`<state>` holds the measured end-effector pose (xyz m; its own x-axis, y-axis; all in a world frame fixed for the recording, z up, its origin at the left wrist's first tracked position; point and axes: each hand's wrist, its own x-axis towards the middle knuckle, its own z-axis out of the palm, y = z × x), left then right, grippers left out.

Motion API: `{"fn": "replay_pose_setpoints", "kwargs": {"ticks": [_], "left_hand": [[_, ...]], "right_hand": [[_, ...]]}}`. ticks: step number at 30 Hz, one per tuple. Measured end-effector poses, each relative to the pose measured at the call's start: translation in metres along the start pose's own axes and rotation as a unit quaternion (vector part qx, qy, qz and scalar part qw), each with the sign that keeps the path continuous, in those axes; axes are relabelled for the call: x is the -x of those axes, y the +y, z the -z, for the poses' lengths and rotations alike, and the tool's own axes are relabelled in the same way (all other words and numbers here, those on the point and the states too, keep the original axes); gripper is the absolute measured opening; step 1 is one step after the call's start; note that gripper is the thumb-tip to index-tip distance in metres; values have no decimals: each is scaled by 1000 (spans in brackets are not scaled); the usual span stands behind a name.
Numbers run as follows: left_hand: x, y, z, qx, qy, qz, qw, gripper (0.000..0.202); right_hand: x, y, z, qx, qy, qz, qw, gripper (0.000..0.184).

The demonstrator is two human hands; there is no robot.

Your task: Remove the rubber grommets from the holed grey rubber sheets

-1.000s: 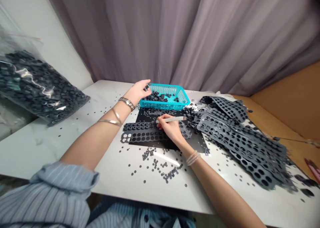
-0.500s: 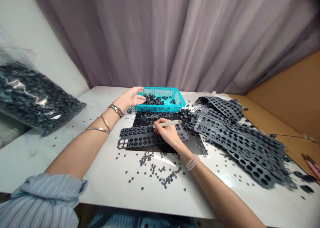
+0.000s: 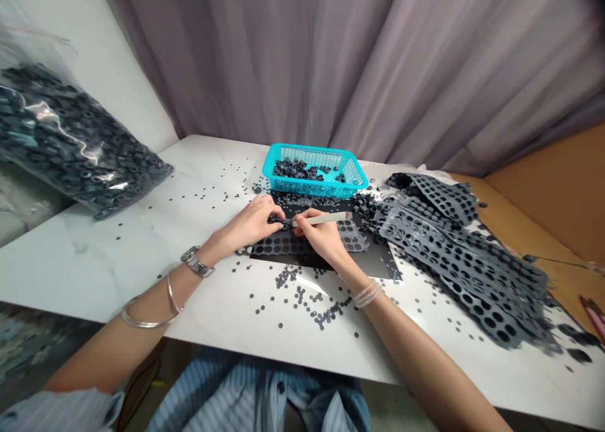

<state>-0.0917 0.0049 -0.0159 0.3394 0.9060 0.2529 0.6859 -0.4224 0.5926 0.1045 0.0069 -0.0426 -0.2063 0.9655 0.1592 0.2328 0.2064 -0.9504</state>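
Observation:
My right hand (image 3: 321, 238) grips a white pen-like stick (image 3: 322, 218), its tip pointing toward my left hand. My left hand (image 3: 253, 225) pinches a small dark rubber ring (image 3: 276, 219) between its fingertips, close to the stick's tip. Both hands hover over a perforated dark rubber strip (image 3: 278, 245) lying on a black mat (image 3: 373, 262). Much of the strip is hidden under my hands. A teal plastic basket (image 3: 314, 171) holding loose dark rubber rings stands just beyond them.
A large clear plastic bag of dark rings (image 3: 70, 142) lies at the table's far left. A heap of perforated grey rubber sheets (image 3: 458, 268) fills the right side. Small dark discs (image 3: 302, 299) are scattered across the white marble-look table (image 3: 104, 249). A cardboard surface lies to the right.
My left hand has moved from the basket down to the strip, next to my right hand. The view has shifted, and the right hand has stayed nearly in place.

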Motion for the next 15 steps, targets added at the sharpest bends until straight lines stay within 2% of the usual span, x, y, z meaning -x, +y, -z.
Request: {"fn": "replay_pose_setpoints", "kwargs": {"ticks": [6,15], "left_hand": [[0,11,-8,-74,-37,-40,996,18],[-2,7,-21,-107,-11,-51,993,9]], "right_hand": [[4,-3,3,57,-6,28,998,22],[6,-10,-2,115,-23,46,992,19]]}}
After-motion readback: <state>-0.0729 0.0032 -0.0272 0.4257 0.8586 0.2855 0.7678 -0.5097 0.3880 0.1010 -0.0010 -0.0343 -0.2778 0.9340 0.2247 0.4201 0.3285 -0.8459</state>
